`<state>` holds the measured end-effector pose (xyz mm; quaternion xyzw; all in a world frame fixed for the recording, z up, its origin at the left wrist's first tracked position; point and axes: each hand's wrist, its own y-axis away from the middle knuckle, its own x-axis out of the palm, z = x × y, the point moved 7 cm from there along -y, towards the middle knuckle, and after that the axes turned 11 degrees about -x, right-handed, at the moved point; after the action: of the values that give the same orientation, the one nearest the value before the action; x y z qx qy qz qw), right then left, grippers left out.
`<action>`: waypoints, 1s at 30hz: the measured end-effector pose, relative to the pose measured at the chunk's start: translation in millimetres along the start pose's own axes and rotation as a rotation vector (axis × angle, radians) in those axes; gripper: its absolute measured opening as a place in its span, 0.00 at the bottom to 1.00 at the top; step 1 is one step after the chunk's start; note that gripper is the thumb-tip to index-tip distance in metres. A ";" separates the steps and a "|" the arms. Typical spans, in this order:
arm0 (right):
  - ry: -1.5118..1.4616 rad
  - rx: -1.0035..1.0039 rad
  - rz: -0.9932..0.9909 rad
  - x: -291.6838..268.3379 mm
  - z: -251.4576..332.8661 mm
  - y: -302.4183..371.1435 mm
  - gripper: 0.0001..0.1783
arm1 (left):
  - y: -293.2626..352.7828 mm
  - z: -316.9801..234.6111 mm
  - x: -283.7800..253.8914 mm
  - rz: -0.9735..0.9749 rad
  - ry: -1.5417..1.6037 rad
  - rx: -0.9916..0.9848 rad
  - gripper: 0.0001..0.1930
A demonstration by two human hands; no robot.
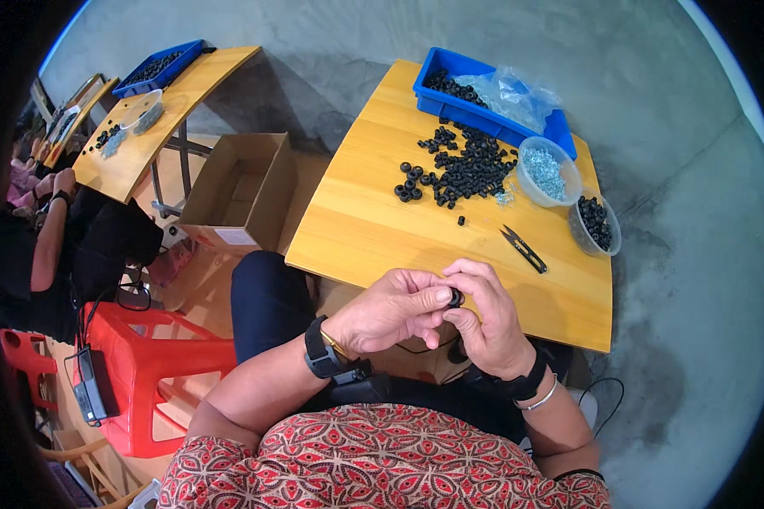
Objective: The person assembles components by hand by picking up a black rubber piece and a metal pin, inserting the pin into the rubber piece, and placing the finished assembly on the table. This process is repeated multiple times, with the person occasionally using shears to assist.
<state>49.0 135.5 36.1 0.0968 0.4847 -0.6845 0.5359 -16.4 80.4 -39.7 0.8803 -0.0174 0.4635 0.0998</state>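
Observation:
My left hand point(390, 310) and my right hand point(491, 327) meet just past the table's near edge. Between their thumbs and fingers they pinch a small round black part point(456, 298), whose far side is covered by the fingers. Ahead of them, a heap of similar black parts point(474, 170) spreads over the wooden table point(356, 216). One single black part point(461, 220) lies apart, toward me. Black thread snips point(525, 248) rest right of it, their blades pointing away. Beyond is a clear tub of small silvery-blue pieces point(545, 175), too small to name.
A clear tub of black parts point(595, 224) sits at the right edge. At the back stands a blue bin point(492, 121) holding black parts and a plastic bag. Left are a cardboard box point(238, 191), a red stool point(148, 365) and a person point(47, 246) at another table.

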 end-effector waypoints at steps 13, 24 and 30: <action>0.125 -0.074 -0.025 -4.2 2.9 -1.4 0.20 | -4.5 5.1 -6.4 -0.033 -0.007 -0.015 0.18; 0.094 -0.066 0.000 4.7 22.7 9.5 0.15 | 8.6 -27.7 53.1 -0.109 -1.062 0.612 0.40; 0.096 -0.045 -0.029 10.1 8.9 22.0 0.12 | 9.7 -27.5 52.7 -0.202 -1.281 0.778 0.34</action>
<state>66.5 123.1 21.8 0.1104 0.5266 -0.6756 0.5041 -9.9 79.4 20.2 0.9466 0.1736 -0.1773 -0.2060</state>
